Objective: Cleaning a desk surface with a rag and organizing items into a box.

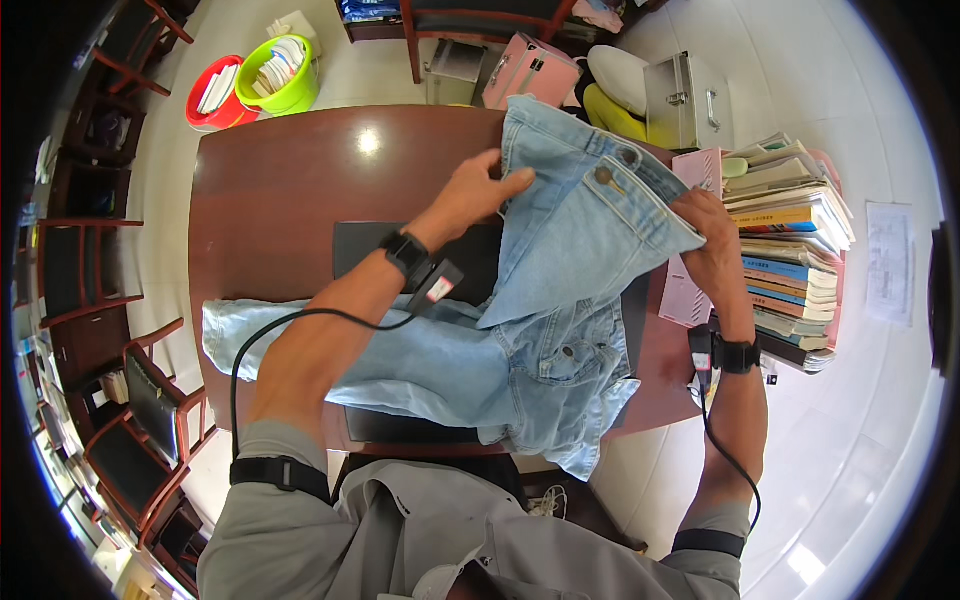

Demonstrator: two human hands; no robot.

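A light-blue denim jacket [570,225] lies partly spread on the table in front of me, one sleeve [420,360] stretched to the left. Its upper part, with a metal button and a banded edge, is raised toward the far right. My right hand [709,232] grips the corner of that banded edge, fingers curled around the cloth. At the raised part's left edge is my left hand [480,191], its thumb over the denim; the other fingers are partly hidden, so a grip cannot be confirmed. A buttoned pocket flap [574,360] shows on the lower, crumpled part.
Under the jacket is a black desk mat [367,244] on a dark reddish wooden table [277,180]. Stacked books and papers [787,262] stand at the right beside a pink plastic holder [682,292]. Beyond the far edge are buckets [300,90] and cases [532,71]. Chairs [150,397] stand left.
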